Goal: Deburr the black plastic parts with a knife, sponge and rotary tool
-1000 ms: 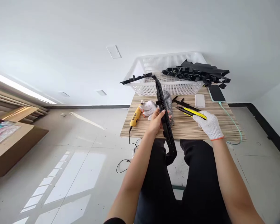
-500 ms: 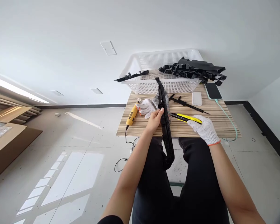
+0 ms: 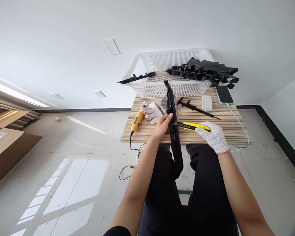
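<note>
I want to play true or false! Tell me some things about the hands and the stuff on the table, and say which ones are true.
1. The right hand wears a white glove. True.
2. The right hand holds a yellow and black utility knife. True.
3. The left hand wears a glove too. False: it is bare; a spare white glove lies on the table.
4. The left hand holds the long black plastic part. True.
5. The white basket is on the floor. False: it stands at the table's far edge.
6. The phone lies inside the basket. False: it lies on the table beside it.
</note>
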The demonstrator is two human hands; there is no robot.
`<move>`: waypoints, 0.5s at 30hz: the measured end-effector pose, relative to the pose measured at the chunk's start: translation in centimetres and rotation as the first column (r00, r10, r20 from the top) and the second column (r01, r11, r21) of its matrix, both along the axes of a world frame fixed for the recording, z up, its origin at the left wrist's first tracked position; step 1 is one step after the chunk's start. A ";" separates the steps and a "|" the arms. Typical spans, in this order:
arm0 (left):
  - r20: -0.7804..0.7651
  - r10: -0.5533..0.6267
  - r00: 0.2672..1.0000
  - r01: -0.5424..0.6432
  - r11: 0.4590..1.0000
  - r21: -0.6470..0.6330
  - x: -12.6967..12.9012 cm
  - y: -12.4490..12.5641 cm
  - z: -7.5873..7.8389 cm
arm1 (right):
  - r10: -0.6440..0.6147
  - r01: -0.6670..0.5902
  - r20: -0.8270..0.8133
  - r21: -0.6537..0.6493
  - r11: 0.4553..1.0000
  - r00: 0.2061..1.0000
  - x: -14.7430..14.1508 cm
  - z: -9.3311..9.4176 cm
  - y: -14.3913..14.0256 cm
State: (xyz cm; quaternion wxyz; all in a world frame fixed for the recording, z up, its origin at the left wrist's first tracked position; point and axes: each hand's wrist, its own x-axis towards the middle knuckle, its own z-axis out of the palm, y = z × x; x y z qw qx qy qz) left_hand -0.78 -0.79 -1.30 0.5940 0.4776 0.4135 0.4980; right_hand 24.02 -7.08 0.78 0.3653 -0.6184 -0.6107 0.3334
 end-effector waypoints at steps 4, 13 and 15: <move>-0.012 -0.014 1.000 0.014 1.000 -0.002 -0.1 0.1 -0.1 | 0.003 -0.003 -0.017 -0.030 1.000 1.000 0.0 0.0 0.2; -0.062 0.112 0.992 -0.108 0.991 0.074 0.2 -0.5 0.2 | 0.096 -0.096 0.008 -0.007 0.995 0.995 -0.6 0.6 -0.4; -0.090 0.140 0.986 -0.130 0.985 0.109 0.3 -0.8 0.2 | 0.030 -0.030 0.002 0.004 1.000 1.000 -0.9 0.6 -0.4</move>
